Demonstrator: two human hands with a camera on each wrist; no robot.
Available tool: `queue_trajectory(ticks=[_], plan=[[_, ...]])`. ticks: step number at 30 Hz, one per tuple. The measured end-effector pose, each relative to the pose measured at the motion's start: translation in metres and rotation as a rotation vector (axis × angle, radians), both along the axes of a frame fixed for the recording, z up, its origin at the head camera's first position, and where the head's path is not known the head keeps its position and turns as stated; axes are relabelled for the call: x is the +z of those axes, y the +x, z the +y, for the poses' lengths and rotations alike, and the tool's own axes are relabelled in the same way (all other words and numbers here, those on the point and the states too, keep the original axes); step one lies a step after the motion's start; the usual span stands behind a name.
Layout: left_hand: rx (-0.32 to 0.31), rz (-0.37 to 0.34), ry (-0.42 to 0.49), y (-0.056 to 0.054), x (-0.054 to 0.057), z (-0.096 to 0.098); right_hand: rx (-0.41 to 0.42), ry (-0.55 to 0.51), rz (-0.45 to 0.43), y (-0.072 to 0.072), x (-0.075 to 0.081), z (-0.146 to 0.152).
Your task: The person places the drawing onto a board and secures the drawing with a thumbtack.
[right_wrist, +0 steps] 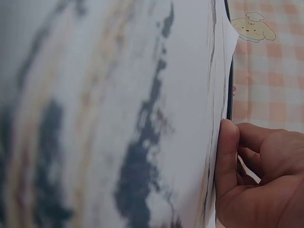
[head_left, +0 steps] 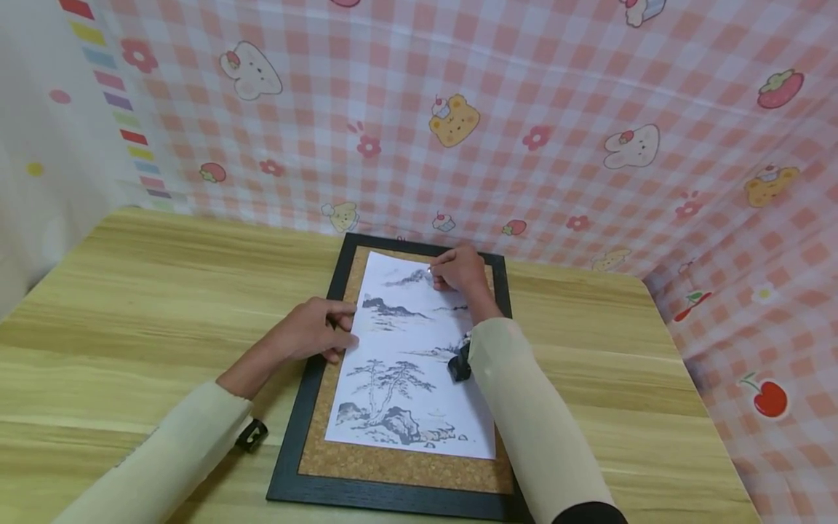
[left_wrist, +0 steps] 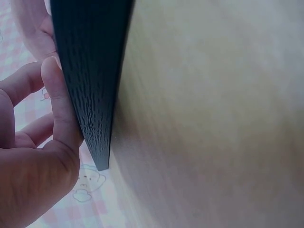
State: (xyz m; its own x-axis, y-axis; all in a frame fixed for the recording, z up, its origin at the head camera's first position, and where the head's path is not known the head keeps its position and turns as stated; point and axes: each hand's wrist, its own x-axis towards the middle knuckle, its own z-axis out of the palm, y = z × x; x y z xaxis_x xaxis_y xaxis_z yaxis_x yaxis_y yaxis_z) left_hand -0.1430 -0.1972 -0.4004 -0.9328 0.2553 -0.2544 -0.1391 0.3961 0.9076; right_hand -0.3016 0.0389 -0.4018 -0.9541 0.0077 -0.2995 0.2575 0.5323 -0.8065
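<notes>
A sheet of paper (head_left: 393,342) printed with an ink landscape of mountains and pine trees lies on a black-framed cork board (head_left: 399,466). My left hand (head_left: 317,327) rests at the sheet's left edge, thumb and index finger extended onto it; in the left wrist view the hand (left_wrist: 42,147) shows beside the black frame. Near the top of the paper, my right hand (head_left: 461,269) has thumb and index finger together, with a small pale shiny thing at their tips, too small to name. In the right wrist view the right thumb (right_wrist: 227,156) is against the sheet's surface.
The board lies on a light wooden table (head_left: 164,291). Behind it and to the right hangs a pink checked cloth (head_left: 393,94) with cartoon prints. Black devices (head_left: 252,435) sit at both wrists, the right one over the paper.
</notes>
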Motion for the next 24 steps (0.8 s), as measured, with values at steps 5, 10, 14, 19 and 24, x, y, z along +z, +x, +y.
queue_trajectory(ticks=[5, 10, 14, 19, 24], plan=[[0.002, -0.004, -0.002, 0.0005, 0.0002, -0.0002, 0.003, -0.005, -0.008, 0.0002, -0.0002, -0.0007], [-0.005, 0.003, -0.002, 0.0001, 0.0006, -0.0002, -0.002, 0.009, -0.012, 0.0005, 0.0012, -0.0009], [-0.004, 0.001, -0.001, -0.0008, 0.0012, 0.001, 0.0, 0.026, 0.0, 0.0006, 0.0026, -0.0011], [-0.004, -0.007, 0.004, -0.0007, 0.0027, 0.0018, -0.002, 0.041, 0.002, 0.0012, 0.003, -0.0012], [-0.006, -0.012, 0.001, 0.0002, 0.0043, 0.0001, 0.007, -0.01, 0.0, 0.0027, 0.001, 0.0]])
